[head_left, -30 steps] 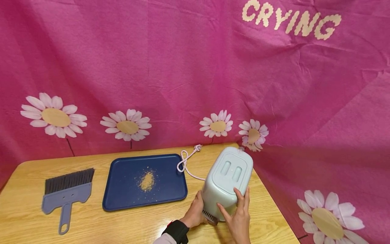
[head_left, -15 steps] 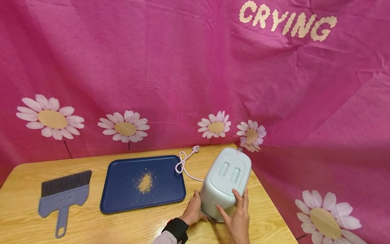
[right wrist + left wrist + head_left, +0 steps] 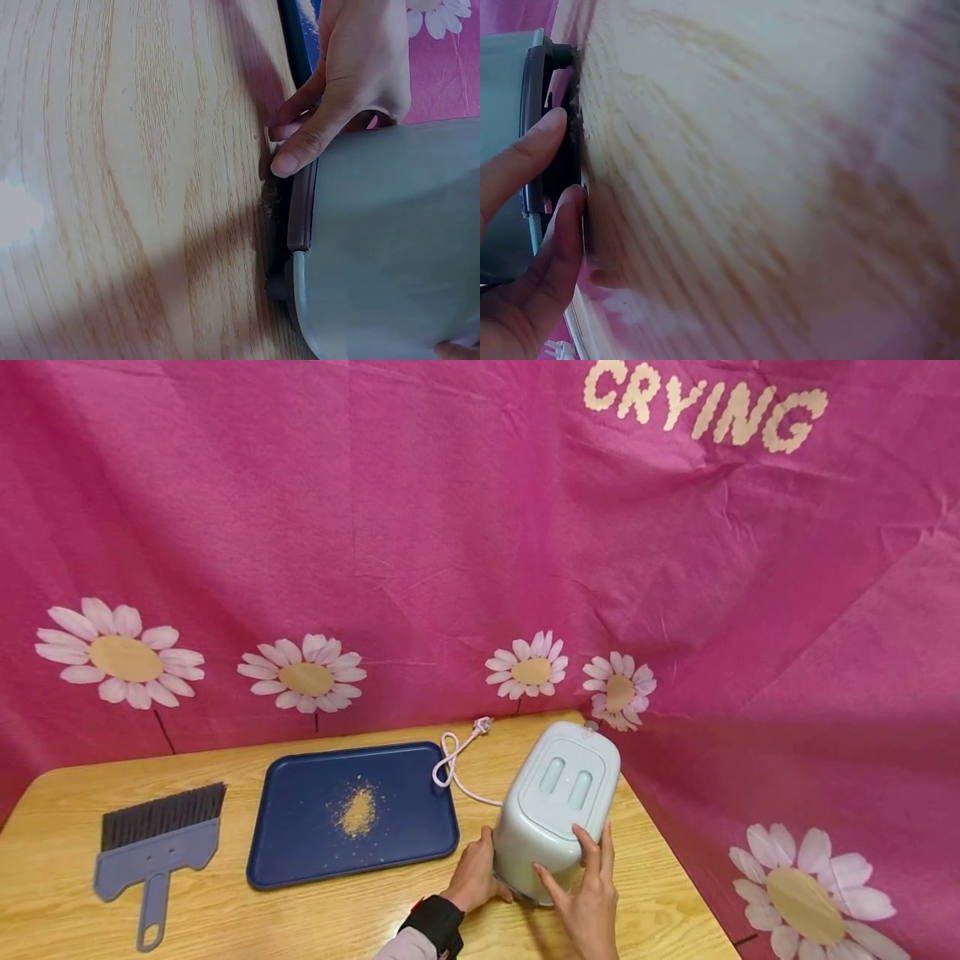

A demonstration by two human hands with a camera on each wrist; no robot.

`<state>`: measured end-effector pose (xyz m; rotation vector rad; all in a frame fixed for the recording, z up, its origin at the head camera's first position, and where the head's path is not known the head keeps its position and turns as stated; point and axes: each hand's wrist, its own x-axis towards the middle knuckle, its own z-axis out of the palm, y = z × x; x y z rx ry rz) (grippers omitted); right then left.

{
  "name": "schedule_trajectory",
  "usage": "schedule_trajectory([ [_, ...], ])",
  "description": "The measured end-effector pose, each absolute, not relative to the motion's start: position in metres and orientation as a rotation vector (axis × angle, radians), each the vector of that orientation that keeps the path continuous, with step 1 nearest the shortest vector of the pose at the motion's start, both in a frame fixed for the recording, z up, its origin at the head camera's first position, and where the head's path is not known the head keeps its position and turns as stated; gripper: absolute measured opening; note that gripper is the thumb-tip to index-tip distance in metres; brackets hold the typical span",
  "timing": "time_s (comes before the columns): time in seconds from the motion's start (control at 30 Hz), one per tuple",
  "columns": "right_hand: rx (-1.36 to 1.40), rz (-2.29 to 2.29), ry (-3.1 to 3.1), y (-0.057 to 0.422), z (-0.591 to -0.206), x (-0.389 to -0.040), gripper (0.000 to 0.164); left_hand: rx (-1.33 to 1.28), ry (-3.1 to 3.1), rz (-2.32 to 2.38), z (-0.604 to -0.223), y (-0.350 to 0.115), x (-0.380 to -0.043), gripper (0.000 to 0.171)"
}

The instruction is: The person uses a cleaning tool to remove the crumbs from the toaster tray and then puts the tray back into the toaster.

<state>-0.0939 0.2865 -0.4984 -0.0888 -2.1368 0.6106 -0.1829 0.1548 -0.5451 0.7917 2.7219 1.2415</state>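
A pale green toaster, its lid marked by two long grooves, stands at the right of the wooden table. My left hand is low at the toaster's near left corner. The right wrist view shows its thumb and curled fingers pinching the brownish edge of a crumb tray at the toaster's base. Nearly all of this tray is hidden under the toaster. My right hand holds the near right corner, thumb on the end face and fingers over the edge. A dark foot shows beneath the toaster in the left wrist view.
Left of the toaster lies a dark blue tray with a small heap of crumbs. A pinkish cord with a plug runs over the tray's right rim. A grey hand brush lies at the far left. Pink cloth hangs behind.
The slotted crumb tray, which stuck out at the toaster's near base, has slid under it, pushed by my left hand. My right hand stays on the corner. The view shifted slightly.
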Motion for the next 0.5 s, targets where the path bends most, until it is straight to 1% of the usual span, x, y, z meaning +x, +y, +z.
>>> schedule_trajectory([
  [0.13,-0.076,0.612,-2.131,0.2883,-0.4962,-0.0948,0.082,0.820,2.744,1.231,-0.5439,0.1551,-0.1840,0.080],
  [0.3,-0.072,0.619,-2.133,0.2889,-0.4960,-0.0952,0.080,0.939,2.643,1.354,-0.5451,0.1509,-0.1846,0.101],
  [0.37,-0.070,0.620,-2.131,0.2888,-0.4966,-0.0950,0.079,0.967,2.606,1.394,-0.5468,0.1500,-0.1854,0.105],
  [0.5,-0.068,0.613,-2.125,0.2886,-0.4976,-0.0939,0.079,0.938,2.585,1.390,-0.5492,0.1519,-0.1876,0.098],
])
